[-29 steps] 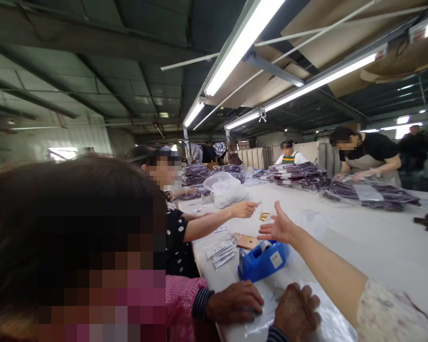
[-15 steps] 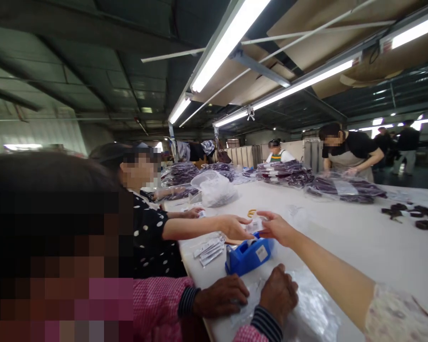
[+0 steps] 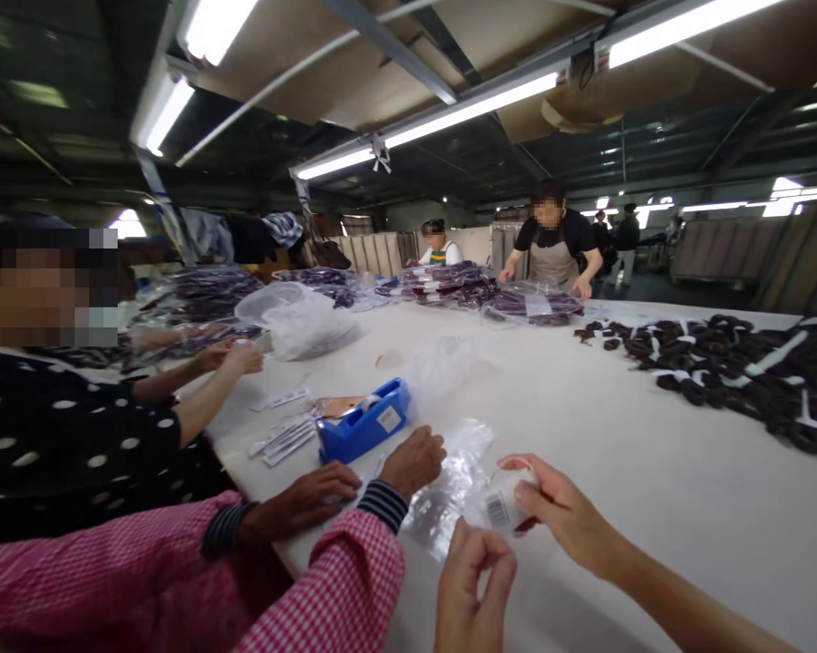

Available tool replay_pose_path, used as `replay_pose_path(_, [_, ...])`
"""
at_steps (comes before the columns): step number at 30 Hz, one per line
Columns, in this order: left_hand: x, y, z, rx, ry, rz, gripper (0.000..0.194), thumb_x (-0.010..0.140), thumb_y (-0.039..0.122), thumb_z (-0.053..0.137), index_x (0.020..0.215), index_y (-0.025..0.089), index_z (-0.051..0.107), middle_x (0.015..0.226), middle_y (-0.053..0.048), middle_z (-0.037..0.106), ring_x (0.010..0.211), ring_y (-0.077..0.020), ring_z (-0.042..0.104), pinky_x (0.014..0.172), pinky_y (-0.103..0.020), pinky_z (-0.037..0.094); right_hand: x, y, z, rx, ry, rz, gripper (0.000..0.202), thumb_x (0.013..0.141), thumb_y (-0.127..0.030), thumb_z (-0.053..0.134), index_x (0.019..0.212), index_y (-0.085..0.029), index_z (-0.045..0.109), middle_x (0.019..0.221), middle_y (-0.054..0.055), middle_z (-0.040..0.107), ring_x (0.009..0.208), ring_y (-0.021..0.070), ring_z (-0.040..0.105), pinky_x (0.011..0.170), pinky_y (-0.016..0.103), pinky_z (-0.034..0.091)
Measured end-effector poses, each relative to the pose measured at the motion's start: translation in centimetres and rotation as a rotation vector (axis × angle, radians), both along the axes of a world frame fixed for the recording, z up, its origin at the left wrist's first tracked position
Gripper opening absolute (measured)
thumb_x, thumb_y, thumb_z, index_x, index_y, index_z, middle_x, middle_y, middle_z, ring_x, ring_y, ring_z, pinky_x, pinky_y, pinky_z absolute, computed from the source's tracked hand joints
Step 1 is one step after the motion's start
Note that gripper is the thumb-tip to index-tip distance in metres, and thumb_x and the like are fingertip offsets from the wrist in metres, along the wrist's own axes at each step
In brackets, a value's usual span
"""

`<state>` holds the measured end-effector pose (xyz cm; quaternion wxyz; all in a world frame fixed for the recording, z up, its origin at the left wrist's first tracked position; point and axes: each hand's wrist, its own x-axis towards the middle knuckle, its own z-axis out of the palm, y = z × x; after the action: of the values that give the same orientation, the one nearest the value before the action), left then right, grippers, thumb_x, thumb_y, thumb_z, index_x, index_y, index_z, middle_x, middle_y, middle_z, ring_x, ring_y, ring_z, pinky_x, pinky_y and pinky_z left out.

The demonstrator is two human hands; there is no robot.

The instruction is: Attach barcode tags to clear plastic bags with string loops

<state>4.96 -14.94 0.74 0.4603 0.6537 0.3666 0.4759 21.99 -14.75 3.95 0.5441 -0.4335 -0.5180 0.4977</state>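
Note:
My right hand (image 3: 561,508) grips a white roll of barcode labels (image 3: 500,510) over the table, its barcode side turned to the left. My left hand (image 3: 476,585) is just below and left of the roll, thumb and fingertips pressed together in a pinch. Whatever lies between those fingertips is too small to make out. Clear plastic bags (image 3: 452,481) lie on the tabletop behind the roll. Beside them rest the hands (image 3: 412,461) of a co-worker in pink checked sleeves.
A blue tape dispenser (image 3: 364,422) stands left of centre, with white label strips (image 3: 286,440) beside it. A polka-dot-sleeved co-worker (image 3: 74,417) works at the left. Bagged dark purple goods (image 3: 534,304) lie at the back, dark rolled bundles (image 3: 721,363) at the right.
My right hand has drawn back towards me with the label roll, which a co-worker's hand was also touching. My left hand has come into view. The view has swung right.

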Motion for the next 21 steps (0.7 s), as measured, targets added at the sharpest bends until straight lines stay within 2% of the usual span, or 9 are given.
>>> replay_pose_path(2, [1.1,-1.4,-0.1,0.033,0.068,-0.009,0.026,0.084,0.043,0.059,0.071,0.020,0.060,0.085,-0.005,0.060,0.086,-0.0225,0.057,0.089,-0.038,0.046,0.8,-2.1,-1.3,0.005,-0.036,-0.038,0.030,0.090,-0.042,0.055,0.112,-0.022,0.058,0.089,0.001,0.063,0.078,0.0161,0.060,0.070,0.029,0.054])
replay_pose_path(4, [1.7,-2.2,-0.2,0.046,0.044,-0.062,0.024,0.083,0.042,0.060,0.071,0.021,0.062,0.106,-0.008,0.061,0.104,-0.0264,0.056,0.099,-0.042,0.041,1.7,-3.7,-2.0,0.029,-0.092,-0.065,0.026,0.092,-0.041,0.052,0.109,-0.023,0.058,0.093,0.002,0.064,0.080,0.0172,0.061,0.071,0.030,0.054])
replay_pose_path(6, [1.9,-2.8,-0.5,0.016,-0.022,-0.145,0.025,0.080,0.044,0.063,0.071,0.021,0.064,0.134,-0.009,0.051,0.122,-0.0307,0.048,0.105,-0.045,0.037,2.6,-4.7,-2.2,0.067,-0.166,-0.089,0.023,0.094,-0.039,0.049,0.109,-0.023,0.058,0.093,0.003,0.065,0.080,0.0177,0.061,0.072,0.030,0.054])
replay_pose_path(8, [1.7,-3.4,-0.6,-0.063,-0.070,-0.221,0.028,0.078,0.046,0.066,0.068,0.020,0.064,0.144,-0.008,0.043,0.128,-0.0332,0.046,0.103,-0.046,0.039,3.3,-5.4,-2.4,0.095,-0.246,-0.116,0.022,0.095,-0.037,0.047,0.108,-0.023,0.058,0.089,0.003,0.066,0.076,0.0171,0.062,0.071,0.029,0.053])
replay_pose_path(11, [1.3,-4.0,-0.3,-0.141,-0.112,-0.256,0.034,0.075,0.051,0.068,0.064,0.019,0.063,0.146,-0.008,0.042,0.119,-0.0335,0.054,0.093,-0.045,0.046,3.8,-6.2,-2.9,0.130,-0.348,-0.135,0.022,0.096,-0.036,0.045,0.106,-0.023,0.059,0.081,0.001,0.067,0.072,0.0169,0.062,0.069,0.028,0.050])
replay_pose_path(13, [1.3,-4.1,0.0,-0.126,-0.086,-0.226,0.034,0.075,0.050,0.068,0.064,0.019,0.063,0.135,-0.010,0.052,0.106,-0.0289,0.060,0.085,-0.039,0.049,3.7,-6.6,-3.3,0.143,-0.377,-0.132,0.023,0.096,-0.036,0.044,0.106,-0.024,0.060,0.079,0.001,0.067,0.073,0.0173,0.062,0.068,0.027,0.048])
replay_pose_path(15, [1.6,-4.1,0.3,-0.082,0.021,-0.172,0.027,0.079,0.043,0.066,0.067,0.019,0.062,0.103,-0.009,0.064,0.086,-0.0214,0.061,0.074,-0.031,0.049,3.5,-7.0,-3.5,0.150,-0.387,-0.130,0.022,0.095,-0.035,0.045,0.105,-0.024,0.062,0.081,0.001,0.068,0.074,0.0178,0.062,0.069,0.028,0.047])
replay_pose_path(17, [1.9,-4.1,0.3,-0.013,0.145,-0.105,0.020,0.082,0.032,0.063,0.067,0.019,0.060,0.078,-0.003,0.061,0.073,-0.0171,0.057,0.066,-0.025,0.046,3.4,-7.3,-3.2,0.141,-0.359,-0.116,0.020,0.093,-0.035,0.049,0.098,-0.023,0.065,0.083,0.002,0.069,0.077,0.0185,0.063,0.071,0.028,0.047])
replay_pose_path(21, [2.2,-4.3,0.1,0.151,0.283,-0.070,0.017,0.085,0.019,0.057,0.068,0.020,0.057,0.078,-0.002,0.063,0.076,-0.0168,0.059,0.070,-0.023,0.045,5.1,-6.7,-2.2,0.012,-0.133,-0.171,0.022,0.089,-0.040,0.053,0.089,-0.020,0.063,0.080,0.004,0.070,0.075,0.0196,0.064,0.067,0.030,0.050])
